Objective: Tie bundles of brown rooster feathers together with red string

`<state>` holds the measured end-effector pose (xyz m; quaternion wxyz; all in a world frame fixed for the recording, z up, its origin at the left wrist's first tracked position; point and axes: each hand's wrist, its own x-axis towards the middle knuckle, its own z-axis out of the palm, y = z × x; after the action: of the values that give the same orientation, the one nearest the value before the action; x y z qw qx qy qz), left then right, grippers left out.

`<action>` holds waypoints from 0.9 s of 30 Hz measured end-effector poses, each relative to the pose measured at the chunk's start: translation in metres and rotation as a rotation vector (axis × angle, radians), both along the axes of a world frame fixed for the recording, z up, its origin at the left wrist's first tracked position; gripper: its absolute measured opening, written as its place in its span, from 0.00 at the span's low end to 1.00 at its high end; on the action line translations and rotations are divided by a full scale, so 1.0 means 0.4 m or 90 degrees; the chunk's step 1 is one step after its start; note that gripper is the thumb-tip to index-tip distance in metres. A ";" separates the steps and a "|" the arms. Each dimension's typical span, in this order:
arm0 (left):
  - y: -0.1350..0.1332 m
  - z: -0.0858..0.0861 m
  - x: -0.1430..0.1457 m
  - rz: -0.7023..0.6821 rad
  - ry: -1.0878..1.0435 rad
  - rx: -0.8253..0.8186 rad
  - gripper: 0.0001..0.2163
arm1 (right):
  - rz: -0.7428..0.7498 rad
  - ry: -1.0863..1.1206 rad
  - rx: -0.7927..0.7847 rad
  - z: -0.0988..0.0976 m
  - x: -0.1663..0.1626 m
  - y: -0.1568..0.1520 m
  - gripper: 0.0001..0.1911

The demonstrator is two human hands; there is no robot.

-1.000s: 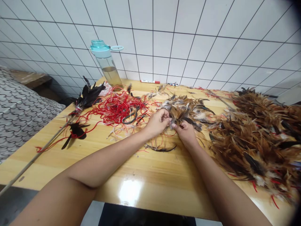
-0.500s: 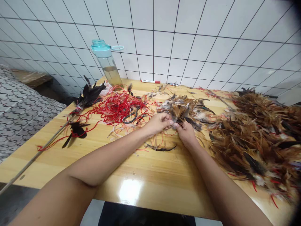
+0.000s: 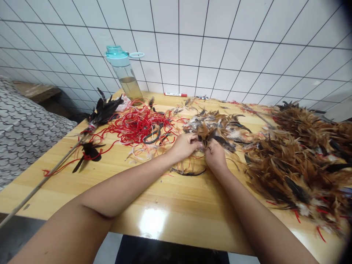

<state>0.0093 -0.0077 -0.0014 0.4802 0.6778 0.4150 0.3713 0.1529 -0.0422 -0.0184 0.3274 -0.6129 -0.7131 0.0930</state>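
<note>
Near the middle of the table, my left hand (image 3: 187, 145) pinches the base of a small bunch of brown feathers (image 3: 205, 132). My right hand (image 3: 216, 154) is closed right beside it, its fingers curled against the same bunch; whether it grips feathers or a string is hidden. The feather tips fan upward and away from me. Just behind lies a loose pile of mixed brown, white and dark feathers (image 3: 233, 126). A tangle of red string (image 3: 137, 123) spreads to the left of my hands. One long dark feather (image 3: 189, 173) lies on the wood below them.
Large heaps of brown feathers (image 3: 299, 165) cover the table's right side. On the left, a stick (image 3: 44, 179) with black feathers (image 3: 103, 112) tied on sticks out past the edge. A water bottle (image 3: 128, 80) and a red-capped marker (image 3: 175, 95) stand and lie by the tiled wall.
My right hand has turned and curled its fingers inward, dropping slightly. The feather bunch has shifted a little to the left between my hands. My left hand stays nearly in place.
</note>
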 end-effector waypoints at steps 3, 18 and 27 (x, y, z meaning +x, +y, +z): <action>-0.005 -0.014 0.006 0.054 0.004 0.068 0.02 | -0.043 -0.085 -0.014 0.017 -0.010 -0.014 0.12; 0.034 0.007 -0.023 0.046 -0.202 -0.151 0.16 | 0.031 0.140 0.040 0.010 -0.003 -0.008 0.09; 0.020 -0.008 -0.014 0.092 -0.041 -0.032 0.17 | 0.027 0.074 -0.009 0.029 -0.014 -0.017 0.09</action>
<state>0.0038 0.0003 -0.0047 0.4823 0.6214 0.4565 0.4158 0.1473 -0.0491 -0.0069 0.3615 -0.5936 -0.7052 0.1405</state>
